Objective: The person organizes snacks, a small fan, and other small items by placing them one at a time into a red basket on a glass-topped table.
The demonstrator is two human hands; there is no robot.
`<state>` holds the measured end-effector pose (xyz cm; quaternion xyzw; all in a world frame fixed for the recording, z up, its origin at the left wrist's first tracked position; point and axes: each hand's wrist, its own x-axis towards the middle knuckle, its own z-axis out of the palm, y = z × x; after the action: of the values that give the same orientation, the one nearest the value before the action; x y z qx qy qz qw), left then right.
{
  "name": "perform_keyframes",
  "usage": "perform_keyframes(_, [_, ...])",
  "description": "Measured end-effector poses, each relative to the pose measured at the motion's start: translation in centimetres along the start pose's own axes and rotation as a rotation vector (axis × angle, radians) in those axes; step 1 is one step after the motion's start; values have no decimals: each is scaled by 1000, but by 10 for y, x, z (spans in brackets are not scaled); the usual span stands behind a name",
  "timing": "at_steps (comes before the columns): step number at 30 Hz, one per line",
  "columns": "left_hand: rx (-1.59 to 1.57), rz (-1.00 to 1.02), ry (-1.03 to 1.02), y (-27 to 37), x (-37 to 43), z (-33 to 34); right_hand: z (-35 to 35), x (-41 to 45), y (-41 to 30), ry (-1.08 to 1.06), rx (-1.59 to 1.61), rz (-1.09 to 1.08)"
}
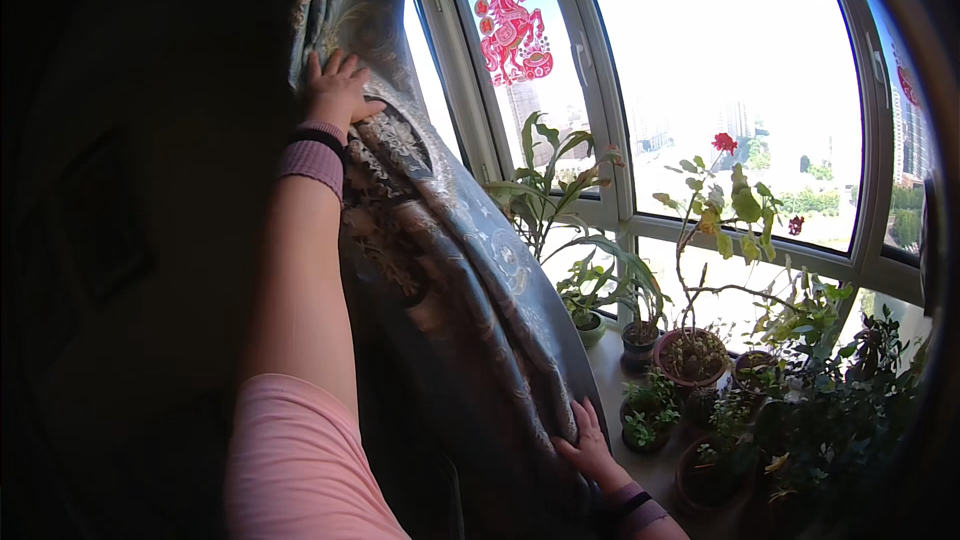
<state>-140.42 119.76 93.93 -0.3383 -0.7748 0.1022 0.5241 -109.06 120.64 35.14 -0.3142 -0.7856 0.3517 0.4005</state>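
Observation:
A patterned blue-grey curtain (480, 240) with raised floral brocade hangs in long folds before me, slanting down to the right. High on it lies my left hand (337, 88), fingers spread and palm against the fabric. Lower down, close to the curtain's window-side edge, my right hand (594, 444) touches a fold with thumb and fingers apart. Both wrists carry a mauve knitted cuff with a dark band. The curtain's lower end fades into shadow.
Right of the curtain, potted plants crowd the window ledge (611, 360). Among them are a terracotta-coloured pot (690, 360) with a red-flowered geranium (724, 142) and a dark pot (639, 349). Framed windows (735, 75) stand behind; one bears a red horse decal (514, 30).

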Motion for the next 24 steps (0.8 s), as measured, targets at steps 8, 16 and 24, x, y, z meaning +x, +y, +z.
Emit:
perform_keyframes(8, [-100,286,27,-12,-83,209,77,3,59,-288,-122,164])
perform_keyframes(16, [-354,271,-118,139,-296,284,89,-39,96,-484,-65,350])
perform_keyframes(24, [-1017,-280,-716,304,-585,329,83,-86,131,-490,-119,590])
